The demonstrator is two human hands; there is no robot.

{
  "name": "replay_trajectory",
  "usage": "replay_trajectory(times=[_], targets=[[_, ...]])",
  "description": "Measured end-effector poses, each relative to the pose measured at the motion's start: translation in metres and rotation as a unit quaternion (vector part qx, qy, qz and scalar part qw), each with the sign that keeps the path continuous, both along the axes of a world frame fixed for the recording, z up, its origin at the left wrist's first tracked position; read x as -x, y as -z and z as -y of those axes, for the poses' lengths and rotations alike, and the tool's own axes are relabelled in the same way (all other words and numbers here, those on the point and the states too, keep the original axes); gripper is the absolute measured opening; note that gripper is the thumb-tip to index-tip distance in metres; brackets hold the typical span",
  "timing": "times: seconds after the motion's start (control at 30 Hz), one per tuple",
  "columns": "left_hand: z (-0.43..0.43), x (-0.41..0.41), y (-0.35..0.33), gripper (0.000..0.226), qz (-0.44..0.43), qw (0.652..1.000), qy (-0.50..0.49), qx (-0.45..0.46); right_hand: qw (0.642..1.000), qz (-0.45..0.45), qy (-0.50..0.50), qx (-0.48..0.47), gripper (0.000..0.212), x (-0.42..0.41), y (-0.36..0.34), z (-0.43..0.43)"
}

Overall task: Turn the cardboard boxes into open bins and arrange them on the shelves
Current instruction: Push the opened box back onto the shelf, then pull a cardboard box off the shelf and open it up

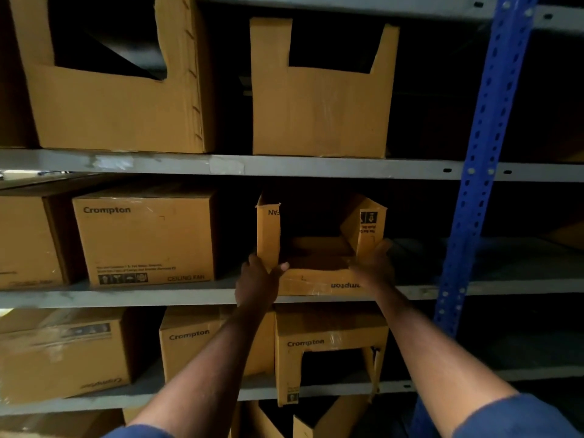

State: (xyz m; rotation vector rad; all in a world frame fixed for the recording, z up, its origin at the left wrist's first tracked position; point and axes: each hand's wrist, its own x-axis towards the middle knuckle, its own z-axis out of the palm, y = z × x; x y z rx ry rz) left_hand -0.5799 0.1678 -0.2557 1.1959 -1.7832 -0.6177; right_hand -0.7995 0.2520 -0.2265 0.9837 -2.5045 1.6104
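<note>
A brown cardboard bin (319, 281) with its front cut low stands on the middle shelf (126, 297), upside-down print on its front. My left hand (257, 284) grips its front left corner, thumb over the cut edge. My right hand (374, 265) holds the front right corner, blurred, fingers round the wall. Two cut-open bins, a left one (117, 105) and a right one (319, 112), stand on the upper shelf. Another cut bin (328, 346) sits on the shelf below.
Closed Crompton boxes sit left of the held bin (145, 235) and on the lower shelf (189, 339). A blue perforated upright (477, 159) bounds the bay on the right. To the right of the held bin, the middle shelf is bare.
</note>
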Motion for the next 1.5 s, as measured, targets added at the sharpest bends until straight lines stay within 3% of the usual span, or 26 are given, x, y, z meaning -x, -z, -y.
replay_trajectory(times=[0.17,0.27,0.5,0.63,0.77,0.9,0.97,1.07,1.2,1.37,1.5], targets=[[0.002,-0.001,-0.003,0.063,-0.002,1.000,0.019,-0.003,0.993,0.079,-0.080,0.037,0.098,0.001,0.012,-0.003],[0.001,-0.016,-0.004,0.052,0.025,0.998,0.062,0.001,0.986,0.113,-0.115,0.053,0.095,-0.004,0.034,-0.013],[-0.018,-0.062,0.001,0.031,0.096,0.986,0.138,-0.006,0.997,-0.002,-0.016,0.071,0.063,-0.033,0.047,-0.029],[-0.020,-0.093,-0.008,0.054,0.100,0.989,0.100,-0.040,0.985,-0.118,0.048,0.117,0.066,-0.085,0.017,-0.030],[-0.001,-0.139,-0.025,0.058,0.081,0.990,0.103,-0.056,0.962,-0.207,-0.038,0.175,0.057,-0.149,-0.005,-0.013],[0.039,-0.200,-0.031,0.072,0.095,0.992,0.060,-0.056,0.910,-0.331,-0.129,0.214,0.048,-0.214,-0.010,0.024],[0.064,-0.232,-0.034,0.074,0.087,0.994,0.036,-0.056,0.925,-0.281,-0.177,0.185,0.048,-0.247,-0.009,0.055],[0.099,-0.276,-0.041,0.079,0.033,0.998,-0.035,-0.043,0.963,-0.098,-0.232,0.099,0.067,-0.285,-0.008,0.103],[0.143,-0.315,-0.039,0.093,-0.032,0.993,-0.112,-0.004,0.962,0.096,-0.252,0.054,0.089,-0.305,-0.008,0.143],[0.183,-0.331,-0.020,0.088,-0.028,0.988,0.058,-0.143,0.957,0.144,-0.249,0.027,0.090,-0.305,0.011,0.169],[0.183,-0.323,-0.004,0.087,-0.053,0.990,0.049,-0.121,0.963,0.146,-0.225,0.037,0.090,-0.317,0.017,0.173]])
